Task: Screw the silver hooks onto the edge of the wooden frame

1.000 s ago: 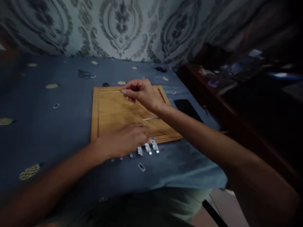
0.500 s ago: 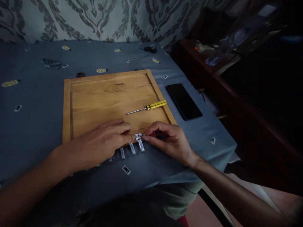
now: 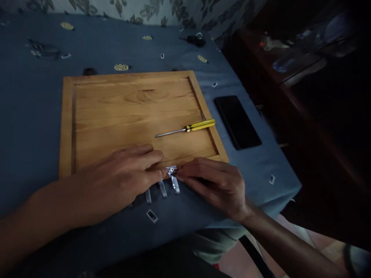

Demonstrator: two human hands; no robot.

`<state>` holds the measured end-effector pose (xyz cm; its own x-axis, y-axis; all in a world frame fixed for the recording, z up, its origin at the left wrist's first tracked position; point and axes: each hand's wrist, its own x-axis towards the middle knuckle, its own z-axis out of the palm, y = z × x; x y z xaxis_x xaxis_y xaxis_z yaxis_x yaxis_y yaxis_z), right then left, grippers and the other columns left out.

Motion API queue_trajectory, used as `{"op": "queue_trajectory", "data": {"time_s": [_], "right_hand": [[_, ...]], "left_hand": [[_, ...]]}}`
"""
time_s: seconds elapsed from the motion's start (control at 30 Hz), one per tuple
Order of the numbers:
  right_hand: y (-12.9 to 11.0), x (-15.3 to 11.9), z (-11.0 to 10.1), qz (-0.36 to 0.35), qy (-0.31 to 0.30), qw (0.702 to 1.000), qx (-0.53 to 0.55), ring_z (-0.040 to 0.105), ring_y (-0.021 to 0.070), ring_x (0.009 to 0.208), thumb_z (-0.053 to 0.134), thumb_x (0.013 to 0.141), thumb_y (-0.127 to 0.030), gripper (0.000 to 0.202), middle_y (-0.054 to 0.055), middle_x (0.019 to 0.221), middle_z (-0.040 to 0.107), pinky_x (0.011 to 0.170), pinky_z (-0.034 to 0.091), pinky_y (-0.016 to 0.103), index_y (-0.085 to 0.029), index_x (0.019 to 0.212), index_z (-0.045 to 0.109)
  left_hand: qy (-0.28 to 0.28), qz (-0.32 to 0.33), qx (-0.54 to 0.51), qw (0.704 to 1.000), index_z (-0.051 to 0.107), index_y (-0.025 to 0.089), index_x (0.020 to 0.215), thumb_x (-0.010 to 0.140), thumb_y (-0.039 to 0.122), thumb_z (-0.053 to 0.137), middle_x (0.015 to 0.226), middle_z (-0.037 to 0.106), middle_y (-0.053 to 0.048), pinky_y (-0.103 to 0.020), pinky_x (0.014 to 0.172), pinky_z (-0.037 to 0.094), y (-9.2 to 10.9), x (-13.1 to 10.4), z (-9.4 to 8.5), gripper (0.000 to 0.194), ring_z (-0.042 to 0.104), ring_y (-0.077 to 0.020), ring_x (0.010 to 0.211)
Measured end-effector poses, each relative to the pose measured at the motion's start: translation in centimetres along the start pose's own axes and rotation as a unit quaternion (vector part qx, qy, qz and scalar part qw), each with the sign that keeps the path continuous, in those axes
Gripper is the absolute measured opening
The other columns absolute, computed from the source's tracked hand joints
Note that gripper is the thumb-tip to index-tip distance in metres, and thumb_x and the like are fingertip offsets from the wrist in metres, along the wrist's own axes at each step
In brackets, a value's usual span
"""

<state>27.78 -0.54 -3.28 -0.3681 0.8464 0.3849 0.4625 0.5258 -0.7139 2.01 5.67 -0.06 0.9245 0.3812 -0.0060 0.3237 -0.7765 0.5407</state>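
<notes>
The hooks point(image 3: 175, 185) sit along the near edge of the board point(image 3: 67, 127). The left hand point(image 3: 116, 183) covers some; whether it grips, I can't tell. The right hand point(image 3: 218, 185) has thumb and fingertips together at their end.

From here, left hand point(image 3: 116, 185) and right hand point(image 3: 218, 183) flank a metal hook point(image 3: 175, 185) — yellow screwdriver point(image 3: 193, 127) lying on the wooden board point(image 3: 116, 112)

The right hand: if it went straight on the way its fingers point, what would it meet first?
The right hand would probably first meet the shiny silver metal hook at the near edge of the brown rectangular wooden board; they might even be touching, depth being unclear.
</notes>
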Motion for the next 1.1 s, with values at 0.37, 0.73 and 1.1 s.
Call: {"op": "queue_trajectory", "data": {"time_s": [0.37, 0.73, 1.1], "right_hand": [[-0.3, -0.5, 0.1, 0.015, 0.005, 1.000, -0.021, 0.074, 0.0136, 0.078, 0.072, 0.095, -0.011, 0.017, 0.002, 0.088, 0.075, 0.073, 0.064, 0.026, -0.024, 0.106, 0.071], [-0.4, -0.3, -0.1, -0.039, -0.043, 0.995, -0.080, 0.074, 0.0146, 0.078, 0.060, 0.102, -0.015, 0.016, 0.006, 0.089, 0.075, 0.069, 0.062, 0.026, -0.016, 0.108, 0.075], [-0.4, -0.2, -0.2, -0.032, -0.053, 0.995, -0.076, 0.073, 0.0143, 0.076, 0.057, 0.105, -0.018, 0.018, 0.005, 0.089, 0.074, 0.065, 0.060, 0.026, -0.017, 0.107, 0.075]], "left_hand": [[0.002, -0.011, -0.029, 1.000, 0.063, 0.024, 0.113, 0.099, 0.005, 0.035, 0.108, 0.060, -0.004, -0.031, 0.086, 0.048, 0.2, 0.3, -0.1, 0.037, 0.059, -0.0203, 0.100], [0.001, -0.014, 0.000, 1.000, 0.059, 0.029, 0.135, 0.104, 0.013, 0.033, 0.124, 0.060, -0.005, -0.035, 0.097, 0.049, -0.2, -0.3, 0.2, 0.043, 0.058, -0.0235, 0.118], [-0.012, -0.021, -0.009, 1.000, 0.060, 0.034, 0.137, 0.108, 0.022, 0.039, 0.111, 0.059, -0.003, -0.032, 0.094, 0.048, -0.7, -0.2, 0.4, 0.037, 0.057, -0.0203, 0.103]]}}
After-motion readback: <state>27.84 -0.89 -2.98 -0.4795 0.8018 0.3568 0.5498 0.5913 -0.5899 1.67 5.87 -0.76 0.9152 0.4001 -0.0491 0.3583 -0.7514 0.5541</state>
